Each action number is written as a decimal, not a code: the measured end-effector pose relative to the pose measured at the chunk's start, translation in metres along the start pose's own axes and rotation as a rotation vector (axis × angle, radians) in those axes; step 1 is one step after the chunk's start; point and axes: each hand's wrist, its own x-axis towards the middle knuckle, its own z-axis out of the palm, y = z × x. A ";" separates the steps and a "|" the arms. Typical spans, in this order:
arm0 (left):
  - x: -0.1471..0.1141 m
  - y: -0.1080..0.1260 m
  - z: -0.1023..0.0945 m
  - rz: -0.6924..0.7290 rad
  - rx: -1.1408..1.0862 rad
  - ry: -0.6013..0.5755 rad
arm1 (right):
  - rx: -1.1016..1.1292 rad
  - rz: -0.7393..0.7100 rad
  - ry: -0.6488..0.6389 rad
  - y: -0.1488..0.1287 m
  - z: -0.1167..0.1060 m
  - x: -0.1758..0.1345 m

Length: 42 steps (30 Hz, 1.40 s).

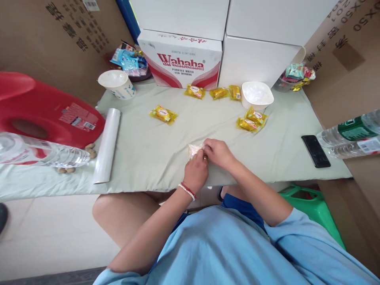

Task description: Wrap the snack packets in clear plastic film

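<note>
Near the front edge of the table, my left hand (196,171) and my right hand (219,152) meet over a small clear plastic packet (194,149) with pale contents. The fingers of both hands are closed on it, pinching its right side. Most of the packet's right part is hidden under the fingers. Beyond them lie several yellow wrapped snack packets: one (163,114) alone to the left, another (195,91) by the Wahaha box, and a pair (252,119) in front of a white square bowl (257,95).
Left stand a red jug (44,107), a water bottle (44,150), a white roll (107,146) and a paper cup (117,84). White boxes (184,59) line the back. A phone (316,151) and bottles (353,132) lie right, above a green stool (314,209).
</note>
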 end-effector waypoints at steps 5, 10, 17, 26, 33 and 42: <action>-0.012 -0.032 -0.022 -0.125 -0.366 0.193 | -0.075 0.005 -0.002 -0.003 0.031 0.017; 0.004 -0.051 -0.006 -0.383 -0.321 0.293 | -0.046 -0.076 0.089 0.003 0.035 0.003; 0.014 -0.018 0.008 -0.270 -0.482 0.411 | 0.371 0.142 0.178 0.002 0.028 -0.023; -0.006 0.005 0.003 0.350 -0.199 0.408 | 1.403 0.357 0.225 -0.015 0.026 -0.055; -0.016 0.014 -0.001 -0.098 -0.870 0.382 | 1.415 0.376 0.416 0.015 0.017 -0.056; 0.020 0.024 0.002 -0.615 -1.523 0.089 | 0.952 0.156 0.201 0.030 0.021 -0.061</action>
